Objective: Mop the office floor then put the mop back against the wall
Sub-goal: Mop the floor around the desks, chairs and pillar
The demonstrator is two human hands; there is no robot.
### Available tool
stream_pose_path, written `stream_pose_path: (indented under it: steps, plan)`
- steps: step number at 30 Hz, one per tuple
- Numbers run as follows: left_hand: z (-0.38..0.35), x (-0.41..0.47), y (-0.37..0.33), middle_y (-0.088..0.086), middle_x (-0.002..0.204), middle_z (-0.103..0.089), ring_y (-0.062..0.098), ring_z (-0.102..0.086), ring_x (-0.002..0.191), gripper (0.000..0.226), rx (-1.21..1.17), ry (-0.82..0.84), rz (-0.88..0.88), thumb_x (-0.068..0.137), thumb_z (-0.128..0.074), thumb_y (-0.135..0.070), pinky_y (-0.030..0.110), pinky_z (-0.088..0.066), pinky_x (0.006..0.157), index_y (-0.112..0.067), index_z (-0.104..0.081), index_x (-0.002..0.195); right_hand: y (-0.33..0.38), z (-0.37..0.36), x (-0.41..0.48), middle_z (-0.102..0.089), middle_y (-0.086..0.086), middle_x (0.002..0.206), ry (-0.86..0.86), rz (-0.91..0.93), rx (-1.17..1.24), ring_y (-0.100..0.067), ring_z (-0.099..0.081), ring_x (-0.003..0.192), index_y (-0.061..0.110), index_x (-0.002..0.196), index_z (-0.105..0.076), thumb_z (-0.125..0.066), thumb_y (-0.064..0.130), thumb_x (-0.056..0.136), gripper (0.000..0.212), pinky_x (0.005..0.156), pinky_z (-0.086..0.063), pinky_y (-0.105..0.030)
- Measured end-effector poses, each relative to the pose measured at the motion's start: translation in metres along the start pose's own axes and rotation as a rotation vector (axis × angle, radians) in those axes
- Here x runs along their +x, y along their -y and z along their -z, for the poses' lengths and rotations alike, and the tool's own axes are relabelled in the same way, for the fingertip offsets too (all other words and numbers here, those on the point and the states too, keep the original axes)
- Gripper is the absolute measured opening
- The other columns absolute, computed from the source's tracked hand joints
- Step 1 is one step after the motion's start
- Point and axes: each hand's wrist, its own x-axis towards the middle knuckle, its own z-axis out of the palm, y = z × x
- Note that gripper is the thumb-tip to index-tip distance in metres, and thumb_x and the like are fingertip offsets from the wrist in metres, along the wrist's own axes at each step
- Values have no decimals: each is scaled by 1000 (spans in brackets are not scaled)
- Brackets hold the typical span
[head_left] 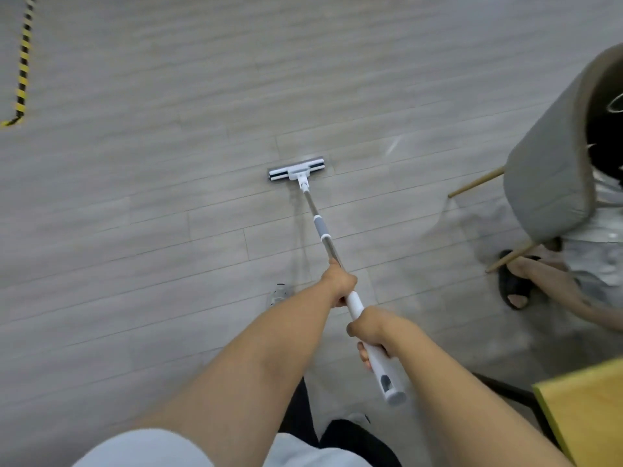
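A mop with a flat grey and white head lies pressed on the grey wood-look floor ahead of me. Its silver and white pole runs back toward me. My left hand grips the pole where the metal meets the white handle. My right hand grips the white handle lower down, close to its capped end. Both arms are stretched forward. No wall is in view.
A grey upholstered chair with wooden legs stands at the right, with a seated person's sandalled foot beneath it. A yellow tabletop corner juts in at the lower right. Yellow-black hazard tape runs along the floor's far left.
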Motion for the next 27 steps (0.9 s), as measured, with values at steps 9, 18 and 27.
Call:
stream_pose_path:
  steps: [9,18,27]
  plan:
    - [-61,-93,74,10,114,-58,26,-63,94,65,-90,-10,3,90,-51,-13,35,-57,63,-26,-27,149,-104,-25,-77,-60,-9,58,-12,58,-52,-25,-57,51,10,117,-46,-56,16,95,25,66,-59,-41]
    - [-43,-71,71,8,104,-59,23,-61,83,65,-68,-89,-31,88,-51,-17,31,-54,55,-26,-31,149,-79,-34,-72,-61,-10,57,-16,107,-64,-26,-58,49,9,122,-46,-52,13,93,30,61,-60,-41]
    - [18,0,15,4,102,-59,30,-64,94,59,-129,-122,-66,88,-52,-16,36,-58,65,-26,-37,144,22,-13,-33,-63,-13,63,-33,92,-58,-26,-59,47,8,115,-46,-51,13,95,21,58,-61,-42]
